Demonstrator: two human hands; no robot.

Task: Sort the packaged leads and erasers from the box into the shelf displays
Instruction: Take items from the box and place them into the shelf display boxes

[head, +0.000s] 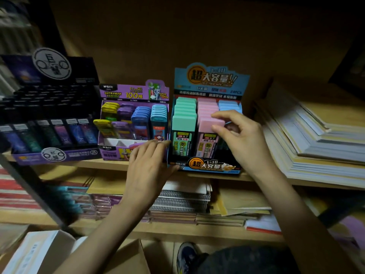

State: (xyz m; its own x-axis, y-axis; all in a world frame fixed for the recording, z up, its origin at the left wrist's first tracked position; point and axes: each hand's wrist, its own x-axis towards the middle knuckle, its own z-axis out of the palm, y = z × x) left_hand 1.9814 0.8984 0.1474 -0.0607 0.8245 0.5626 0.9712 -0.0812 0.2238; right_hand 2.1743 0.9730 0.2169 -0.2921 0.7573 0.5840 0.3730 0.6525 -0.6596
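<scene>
A blue display box [212, 82] on the wooden shelf holds rows of green, pink and light-blue lead cases. My right hand [235, 135] pinches the top of the front pink lead case [209, 125] in the middle row. The front green case [183, 133] stands upright beside it. My left hand [148, 161] lies flat with fingers spread against the lower left side of the blue display, holding nothing. To the left stands a purple display box [134, 93] with yellow, purple, blue and teal lead cases. A cardboard box [126, 260] sits at the bottom.
A black display [49, 107] of dark lead cases fills the shelf's left. Stacked paper and notebooks [316, 139] lie at the right. The lower shelf [177, 232] holds spiral notebooks and envelopes. A white box [33, 252] sits bottom left; a shoe [187, 256] shows below.
</scene>
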